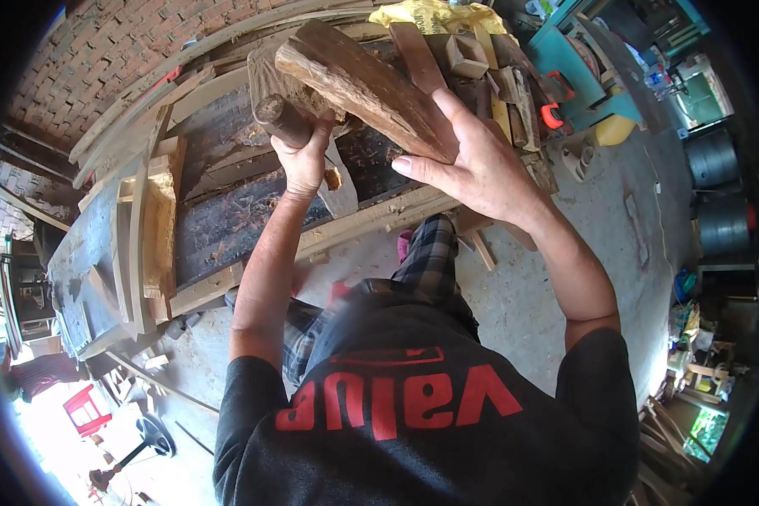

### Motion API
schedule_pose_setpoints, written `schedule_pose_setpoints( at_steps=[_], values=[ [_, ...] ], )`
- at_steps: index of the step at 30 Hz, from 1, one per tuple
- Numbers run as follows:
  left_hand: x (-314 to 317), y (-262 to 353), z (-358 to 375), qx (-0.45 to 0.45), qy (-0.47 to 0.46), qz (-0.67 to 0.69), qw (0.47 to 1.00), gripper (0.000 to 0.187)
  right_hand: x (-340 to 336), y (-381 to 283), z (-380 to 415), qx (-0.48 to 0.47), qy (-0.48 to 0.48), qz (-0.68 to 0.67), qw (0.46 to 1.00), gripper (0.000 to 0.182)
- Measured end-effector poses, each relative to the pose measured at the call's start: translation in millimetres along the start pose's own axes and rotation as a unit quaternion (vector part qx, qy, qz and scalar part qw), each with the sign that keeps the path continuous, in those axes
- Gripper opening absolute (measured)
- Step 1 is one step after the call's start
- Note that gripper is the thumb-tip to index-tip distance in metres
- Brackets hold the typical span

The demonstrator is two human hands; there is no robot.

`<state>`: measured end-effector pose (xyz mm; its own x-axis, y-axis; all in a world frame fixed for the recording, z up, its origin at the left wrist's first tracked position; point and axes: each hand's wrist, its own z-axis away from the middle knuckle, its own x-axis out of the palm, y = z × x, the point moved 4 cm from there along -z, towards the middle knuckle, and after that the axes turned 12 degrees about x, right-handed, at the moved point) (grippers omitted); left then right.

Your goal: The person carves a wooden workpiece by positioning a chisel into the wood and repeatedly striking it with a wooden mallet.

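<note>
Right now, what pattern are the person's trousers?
Dark checked plaid trousers, clearest in the head view.

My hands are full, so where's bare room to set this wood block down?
Free: the concrete floor right of the workbench, and the bench's dark planks left of the left hand. Crowded: the offcut pile beyond the wood block under the right hand.
</note>
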<state>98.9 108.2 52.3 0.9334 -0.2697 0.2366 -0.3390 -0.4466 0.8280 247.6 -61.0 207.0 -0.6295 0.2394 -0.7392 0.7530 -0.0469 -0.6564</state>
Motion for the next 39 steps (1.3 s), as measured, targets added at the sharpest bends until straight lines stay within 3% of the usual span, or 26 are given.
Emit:
schedule_pose_setpoints(
  at_steps=[11, 20, 39],
  values=[
    [10, 4, -4, 0.016, -0.001, 0.004, 1.000, 0.021, -2, -5, 1, 0.004, -0.006, -0.007, 1.000, 0.086],
    [14, 6, -3, -0.001, -0.024, -0.029, 0.999, 0.023, -9, -7, -4, -0.014, 0.022, 0.018, 1.000, 0.073],
    [22, 24, -3, 0.037, -0.023, -0.072, 0.996, 0.019, -11, -8, -17, -0.011, 0.029, 0.029, 0.999, 0.084]
  ],
)
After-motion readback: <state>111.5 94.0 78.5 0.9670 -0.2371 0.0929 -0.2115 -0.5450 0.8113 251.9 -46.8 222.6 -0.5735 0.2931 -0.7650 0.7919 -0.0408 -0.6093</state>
